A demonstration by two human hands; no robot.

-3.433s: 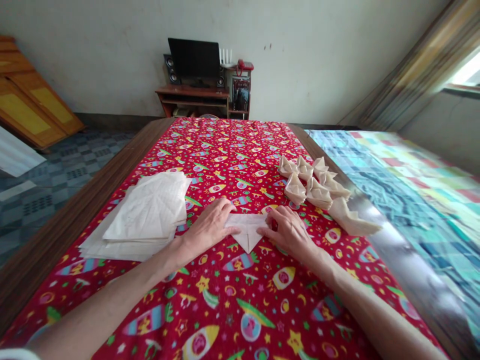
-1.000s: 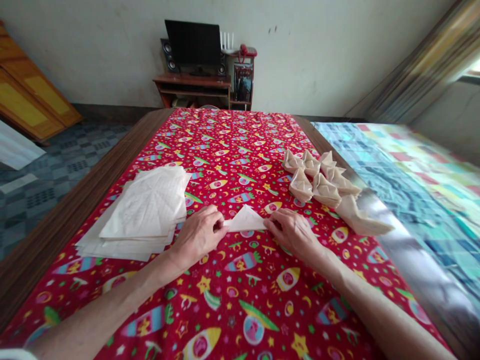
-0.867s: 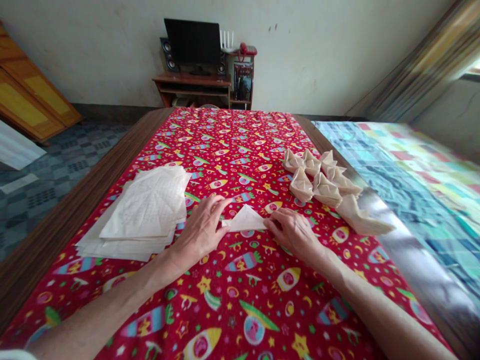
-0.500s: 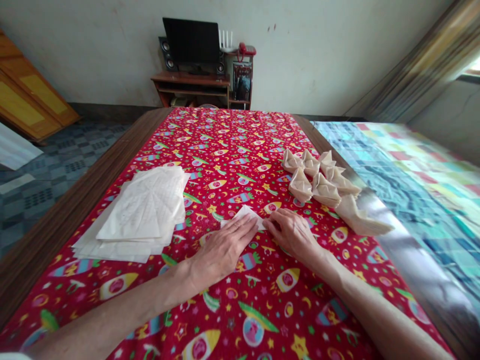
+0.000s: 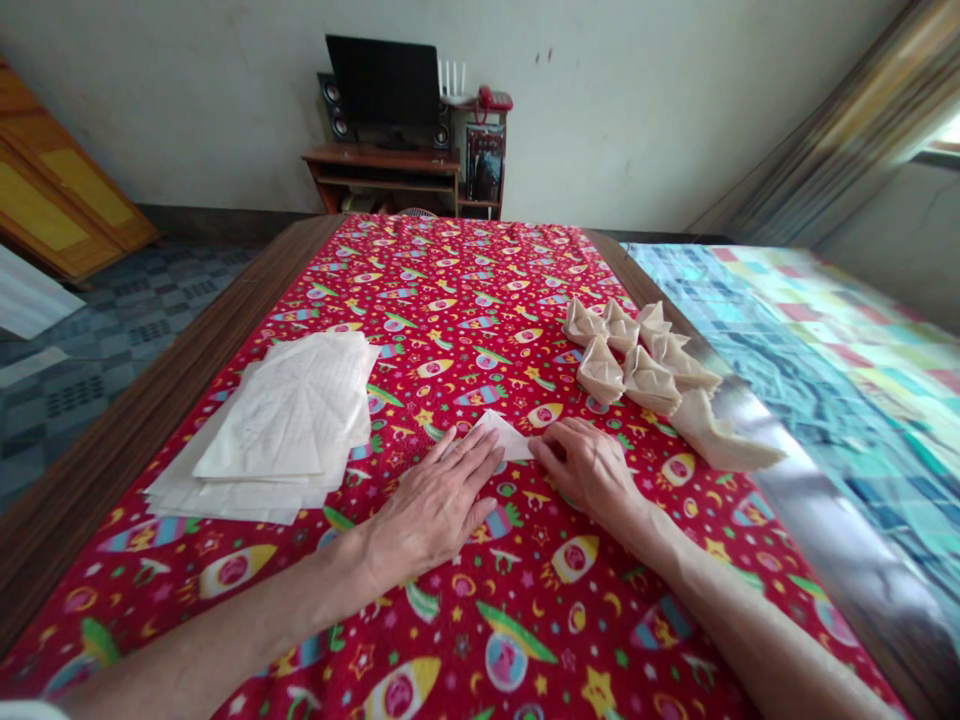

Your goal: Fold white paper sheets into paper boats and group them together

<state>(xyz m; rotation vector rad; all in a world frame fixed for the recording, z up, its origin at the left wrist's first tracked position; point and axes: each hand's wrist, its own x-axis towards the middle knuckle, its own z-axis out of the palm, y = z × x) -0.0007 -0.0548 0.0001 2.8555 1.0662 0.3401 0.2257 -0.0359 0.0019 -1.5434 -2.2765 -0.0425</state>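
Note:
A small folded sheet of white paper [image 5: 508,437] lies on the red patterned cloth, its top corner pointing away from me. My left hand [image 5: 442,490] rests flat across the paper's left part, fingers stretched out and covering some of it. At the paper's right tip, my right hand [image 5: 585,465] has its fingers curled, with thumb and forefinger together on the corner. To the left is a stack of creased white paper sheets [image 5: 285,410]. Several nested stacks of folded paper boats [image 5: 652,378] stand to the right.
The red cloth [image 5: 480,290] covers a brown wooden table [image 5: 247,290]. Beyond its far end stands a desk [image 5: 382,157] with a black monitor [image 5: 386,85], speakers and a red telephone [image 5: 495,98]. A bed with a checked cover [image 5: 810,370] adjoins on the right.
My left hand has slid leftward and toward me along the paper, its fingers spreading, so more of the paper's middle shows. My right hand stays almost in place at the right tip.

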